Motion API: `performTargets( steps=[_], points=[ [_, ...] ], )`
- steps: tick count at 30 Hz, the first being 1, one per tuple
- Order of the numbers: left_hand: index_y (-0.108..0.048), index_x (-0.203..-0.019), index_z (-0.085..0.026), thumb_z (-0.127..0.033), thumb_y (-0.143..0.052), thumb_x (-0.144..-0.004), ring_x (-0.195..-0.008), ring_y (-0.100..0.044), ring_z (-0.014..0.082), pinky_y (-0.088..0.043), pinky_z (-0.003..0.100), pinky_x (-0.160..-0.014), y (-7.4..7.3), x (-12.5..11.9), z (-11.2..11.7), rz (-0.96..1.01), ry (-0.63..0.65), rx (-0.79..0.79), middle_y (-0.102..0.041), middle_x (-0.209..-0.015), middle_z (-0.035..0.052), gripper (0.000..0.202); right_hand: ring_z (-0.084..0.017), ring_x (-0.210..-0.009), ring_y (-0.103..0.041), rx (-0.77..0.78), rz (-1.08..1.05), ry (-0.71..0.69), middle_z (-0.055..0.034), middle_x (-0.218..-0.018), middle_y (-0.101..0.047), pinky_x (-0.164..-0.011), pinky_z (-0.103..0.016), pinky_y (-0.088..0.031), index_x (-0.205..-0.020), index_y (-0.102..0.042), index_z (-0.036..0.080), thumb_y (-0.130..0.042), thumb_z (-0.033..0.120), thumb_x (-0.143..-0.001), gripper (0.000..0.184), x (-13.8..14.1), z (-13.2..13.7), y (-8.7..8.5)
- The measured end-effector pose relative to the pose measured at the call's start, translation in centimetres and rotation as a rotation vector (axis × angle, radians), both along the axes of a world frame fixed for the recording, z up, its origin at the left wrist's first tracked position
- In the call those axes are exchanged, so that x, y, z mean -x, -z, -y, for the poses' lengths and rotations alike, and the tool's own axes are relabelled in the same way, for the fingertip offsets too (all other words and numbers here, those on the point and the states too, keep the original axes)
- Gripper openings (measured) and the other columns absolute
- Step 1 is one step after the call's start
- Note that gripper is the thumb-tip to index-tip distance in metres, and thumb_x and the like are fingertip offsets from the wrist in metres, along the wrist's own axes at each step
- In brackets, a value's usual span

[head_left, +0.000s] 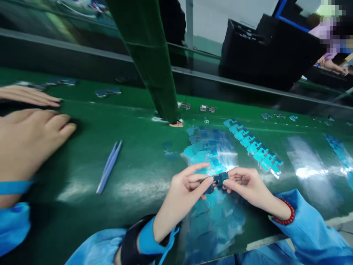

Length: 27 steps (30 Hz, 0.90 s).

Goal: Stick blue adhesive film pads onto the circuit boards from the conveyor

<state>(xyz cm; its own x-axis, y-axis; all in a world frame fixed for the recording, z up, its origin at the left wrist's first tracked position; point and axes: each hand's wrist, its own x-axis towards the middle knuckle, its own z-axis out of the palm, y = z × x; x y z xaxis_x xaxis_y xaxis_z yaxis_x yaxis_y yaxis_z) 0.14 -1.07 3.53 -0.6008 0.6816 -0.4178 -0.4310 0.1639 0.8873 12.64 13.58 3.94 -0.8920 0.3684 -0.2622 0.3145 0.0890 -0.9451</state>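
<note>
Between my two hands is a small dark circuit board (221, 178), held above the green bench mat. My left hand (190, 184) pinches its left end between thumb and fingers. At the other end, my right hand (244, 184) grips it the same way, with the thumb on the board's face. Behind and beneath the hands, sheets of blue film pieces (205, 149) lie on the mat. A strip of similar blue pieces (252, 143) runs diagonally to the right of them. My fingers hide part of the board.
Blue tweezers (109, 166) lie left of my hands. A co-worker's hands (33, 136) are at the far left. A green post (154, 59) rises in front. Several small boards (207, 108) lie along the back of the green bench (82, 147). Clear film (311, 169) lies at right.
</note>
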Motion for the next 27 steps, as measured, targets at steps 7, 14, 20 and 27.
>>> performTargets(
  steps=[7, 14, 20, 27],
  points=[
    [-0.06, -0.11, -0.014, -0.041, -0.07, -0.071, -0.063, -0.066, 0.0156, -0.05, 0.023, -0.053, 0.8, 1.0, 0.1, -0.163, -0.198, -0.103, -0.073, -0.077, 0.004, 0.048, -0.013, -0.052, -0.065, -0.272, -0.017, -0.159, -0.0036, -0.065, -0.069, -0.053, -0.025, -0.054, -0.075, -0.061, 0.016, -0.069, 0.05, -0.075, 0.034, 5.9, -4.9, -2.2],
    [-0.062, -0.097, -0.012, -0.039, -0.064, -0.073, -0.04, -0.044, 0.0075, -0.032, 0.018, -0.04, 1.3, 2.9, 0.2, -0.09, -0.298, -0.203, -0.058, -0.053, -0.004, 0.036, -0.012, -0.071, -0.064, -0.656, -0.034, 0.082, -0.0047, -0.09, -0.067, -0.065, -0.028, -0.055, -0.098, -0.062, 0.013, -0.056, 0.036, -0.093, 0.024, 15.1, -18.0, -3.2],
    [-0.065, -0.086, -0.013, -0.038, -0.066, -0.072, -0.035, -0.024, 0.0034, -0.016, 0.018, -0.038, 1.5, 2.9, 0.0, -0.089, -0.281, -0.22, -0.038, -0.042, -0.0109, 0.029, -0.02, -0.103, -0.061, -0.994, -0.043, 0.108, -0.0088, -0.123, -0.059, -0.087, -0.04, -0.053, -0.118, -0.058, 0.019, -0.056, 0.033, -0.093, 0.029, 16.1, -19.7, -1.2],
    [-0.066, -0.083, -0.013, -0.033, -0.064, -0.073, -0.037, -0.028, 0.0044, -0.019, 0.019, -0.039, 1.3, 2.8, 0.1, -0.092, -0.282, -0.207, -0.04, -0.043, -0.0092, 0.023, -0.021, -0.103, -0.061, -1.151, -0.003, -0.14, -0.0089, -0.122, -0.059, -0.087, -0.043, -0.053, -0.12, -0.057, 0.017, -0.057, 0.033, -0.092, 0.032, 23.2, -15.8, 2.4]
  ],
)
